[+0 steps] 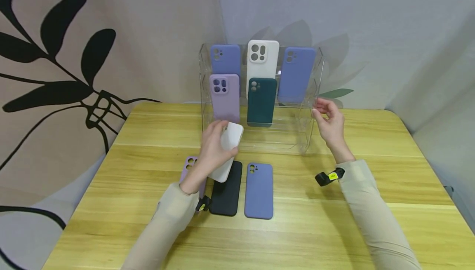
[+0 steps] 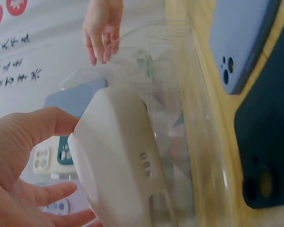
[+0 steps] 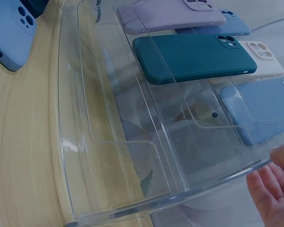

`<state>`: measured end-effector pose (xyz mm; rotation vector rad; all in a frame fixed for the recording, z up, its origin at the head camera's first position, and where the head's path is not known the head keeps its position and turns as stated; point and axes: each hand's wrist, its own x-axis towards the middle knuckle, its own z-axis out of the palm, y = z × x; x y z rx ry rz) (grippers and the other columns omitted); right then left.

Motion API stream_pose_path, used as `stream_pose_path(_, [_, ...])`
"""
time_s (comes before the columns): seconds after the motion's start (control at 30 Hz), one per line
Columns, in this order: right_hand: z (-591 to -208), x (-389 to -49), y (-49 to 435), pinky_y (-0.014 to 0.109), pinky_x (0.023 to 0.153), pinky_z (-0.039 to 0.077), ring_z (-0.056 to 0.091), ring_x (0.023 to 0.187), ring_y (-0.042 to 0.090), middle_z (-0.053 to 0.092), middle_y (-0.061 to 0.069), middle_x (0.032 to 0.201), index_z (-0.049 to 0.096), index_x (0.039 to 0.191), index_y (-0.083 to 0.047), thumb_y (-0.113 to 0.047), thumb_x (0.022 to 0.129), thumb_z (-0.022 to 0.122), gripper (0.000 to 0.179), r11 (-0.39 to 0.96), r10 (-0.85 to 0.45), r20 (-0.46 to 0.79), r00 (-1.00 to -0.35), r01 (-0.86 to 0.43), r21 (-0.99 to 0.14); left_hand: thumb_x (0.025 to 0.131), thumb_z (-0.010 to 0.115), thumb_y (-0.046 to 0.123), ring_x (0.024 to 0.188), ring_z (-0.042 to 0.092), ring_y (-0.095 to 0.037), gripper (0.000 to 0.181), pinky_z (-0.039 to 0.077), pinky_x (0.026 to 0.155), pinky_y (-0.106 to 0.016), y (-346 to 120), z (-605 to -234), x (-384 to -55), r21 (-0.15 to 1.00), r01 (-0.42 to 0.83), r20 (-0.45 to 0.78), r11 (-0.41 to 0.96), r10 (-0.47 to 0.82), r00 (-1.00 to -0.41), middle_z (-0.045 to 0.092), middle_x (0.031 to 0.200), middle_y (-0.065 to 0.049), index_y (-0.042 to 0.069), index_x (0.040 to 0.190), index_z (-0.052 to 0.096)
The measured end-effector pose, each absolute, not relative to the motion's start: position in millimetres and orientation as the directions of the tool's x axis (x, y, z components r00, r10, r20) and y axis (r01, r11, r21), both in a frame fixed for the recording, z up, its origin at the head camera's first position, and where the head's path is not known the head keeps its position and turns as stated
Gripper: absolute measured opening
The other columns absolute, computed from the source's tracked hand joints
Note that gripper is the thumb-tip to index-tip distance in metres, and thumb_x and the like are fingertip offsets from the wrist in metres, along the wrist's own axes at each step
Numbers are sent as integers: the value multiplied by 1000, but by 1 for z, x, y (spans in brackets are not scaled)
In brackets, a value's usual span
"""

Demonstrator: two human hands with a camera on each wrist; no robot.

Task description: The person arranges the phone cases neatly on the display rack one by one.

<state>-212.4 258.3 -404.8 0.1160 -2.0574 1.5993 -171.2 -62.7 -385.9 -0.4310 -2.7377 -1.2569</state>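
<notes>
My left hand (image 1: 212, 148) grips a white phone case (image 1: 231, 137) by its edges, tilted above a black phone case (image 1: 226, 193) on the table. In the left wrist view the case's side (image 2: 125, 151) shows small slots, with the thumb on one edge. At the right end of a clear tiered display stand (image 1: 287, 138), my right hand (image 1: 329, 123) pinches the side edge between thumb and fingers. Upright on the stand are a lilac case (image 1: 226, 105), a dark green case (image 3: 194, 59), a white case (image 1: 262, 66) and two blue-violet cases (image 1: 298, 74).
A blue-violet case (image 1: 258, 193) lies on the wooden table (image 1: 297, 237), right of the black one. Partly under my left wrist is another lilac case (image 1: 190, 163). Patterned cloth (image 1: 167, 35) hangs behind the table.
</notes>
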Motion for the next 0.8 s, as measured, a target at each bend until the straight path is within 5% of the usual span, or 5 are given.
stream_pose_path(0.17, [-390, -204, 251, 9, 70, 48, 55, 82, 5, 57, 26, 104, 51, 114, 19, 12, 87, 55, 28, 300, 239, 444, -864, -369, -880, 68, 76, 10, 122, 33, -39, 70, 38, 93, -54, -45, -380, -178, 722, 341, 251, 603, 231, -940, 37, 137, -23, 0, 131, 47])
stream_pose_path(0.47, [-386, -200, 249, 11, 70, 49, 56, 81, 7, 58, 14, 99, 51, 113, 19, 15, 85, 56, 29, 273, 245, 443, -863, -377, -885, 68, 76, 15, 120, 33, -35, 68, 38, 89, -49, -3, -359, -192, 743, 398, 309, 538, 252, -917, 37, 136, -19, 4, 129, 49])
stream_pose_path(0.8, [-386, -200, 249, 11, 70, 49, 55, 81, 5, 56, 29, 104, 50, 115, 20, 14, 86, 55, 29, 272, 229, 443, -867, -380, -884, 66, 75, 19, 112, 37, -31, 66, 37, 88, -40, 44, -347, -217, 722, 503, 462, 474, 211, -861, 39, 127, -17, 5, 126, 49])
